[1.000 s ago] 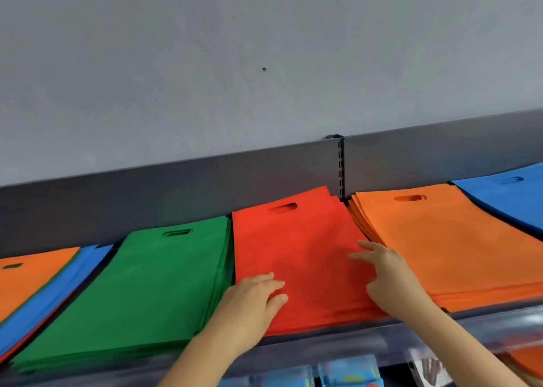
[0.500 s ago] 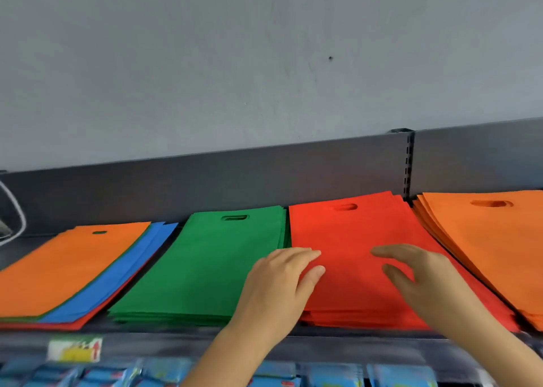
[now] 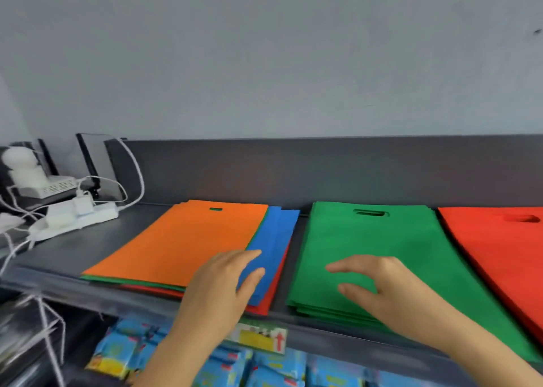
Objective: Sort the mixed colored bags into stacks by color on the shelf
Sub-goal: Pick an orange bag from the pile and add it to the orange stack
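With both hands bare and fingers loosely spread, the left hand (image 3: pixel 217 292) over the mixed pile (image 3: pixel 188 245) just left of the green stack (image 3: pixel 367 254) should pinch only the top orange bag (image 3: pixel 182 239), the right hand (image 3: pixel 382 289) steadying.

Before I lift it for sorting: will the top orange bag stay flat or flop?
The orange bag looks thin and sheet-like, so it will probably droop when lifted by one edge. It likely weighs little. Lying loose on the mixed pile, it may slide across the bags below if pushed.

3 bag stacks (image 3: pixel 367 257) (1 mixed), 2 hands (image 3: pixel 217 289)
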The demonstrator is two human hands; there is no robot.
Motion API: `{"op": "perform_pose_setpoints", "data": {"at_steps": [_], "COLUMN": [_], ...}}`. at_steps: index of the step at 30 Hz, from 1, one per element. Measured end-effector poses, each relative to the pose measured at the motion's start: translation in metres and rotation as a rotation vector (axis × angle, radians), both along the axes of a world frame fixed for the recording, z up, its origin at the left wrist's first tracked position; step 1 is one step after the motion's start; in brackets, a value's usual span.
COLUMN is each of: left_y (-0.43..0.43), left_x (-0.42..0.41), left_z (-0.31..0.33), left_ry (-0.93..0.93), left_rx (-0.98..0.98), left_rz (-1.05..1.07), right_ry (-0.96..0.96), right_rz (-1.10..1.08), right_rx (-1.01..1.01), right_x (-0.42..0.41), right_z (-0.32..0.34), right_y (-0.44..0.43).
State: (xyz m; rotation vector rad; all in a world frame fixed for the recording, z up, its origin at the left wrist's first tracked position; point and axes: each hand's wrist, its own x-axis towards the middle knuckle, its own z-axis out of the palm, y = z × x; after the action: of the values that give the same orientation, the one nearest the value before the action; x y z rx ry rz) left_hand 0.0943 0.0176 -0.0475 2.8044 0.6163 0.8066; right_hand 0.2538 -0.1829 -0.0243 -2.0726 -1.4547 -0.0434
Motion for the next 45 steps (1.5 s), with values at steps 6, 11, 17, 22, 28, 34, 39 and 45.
{"op": "perform_pose_setpoints", "data": {"at_steps": [6, 11, 17, 22, 28, 34, 39, 45], "left_y": [0.122, 0.177, 0.187, 0.192, 0.207, 0.205, 0.210, 0.208], "left_x": [-0.059, -0.072, -0.077, -0.083, -0.079, -0.074, -0.070, -0.075], "left_z": [-0.008, -0.018, -0.021, -0.008, -0.014, -0.012, -0.010, -0.016], "left_ry": [0.017, 0.065, 0.299, 0.429, 0.383, 0.170, 0.018, 0.079], "left_rx": [-0.054, -0.103, -0.242, -0.328, -0.313, -0.309, -0.474, -0.348], "left_rz": [0.113, 0.063, 0.056, -0.037, -0.046, 0.039, 0.129, 0.026], "right_ry": [0.050, 0.066, 0.050, -0.063, 0.068, 0.415, 0.363, 0.742], "right_rz": [0.091, 0.047, -0.091, -0.221, -0.266, -0.274, -0.191, -0.278], "right_rx": [-0.132, -0.213, -0.267, -0.217, -0.171, 0.151, -0.133, 0.005], "right_x": [-0.060, -0.082, -0.085, -0.082, -0.073, -0.067, -0.073, -0.074], "right_z": [-0.003, -0.012, -0.031, -0.029, -0.013, -0.003, -0.019, -0.022], "right_y": [0.118, 0.163, 0.187, 0.202, 0.221, 0.213, 0.207, 0.215]}}
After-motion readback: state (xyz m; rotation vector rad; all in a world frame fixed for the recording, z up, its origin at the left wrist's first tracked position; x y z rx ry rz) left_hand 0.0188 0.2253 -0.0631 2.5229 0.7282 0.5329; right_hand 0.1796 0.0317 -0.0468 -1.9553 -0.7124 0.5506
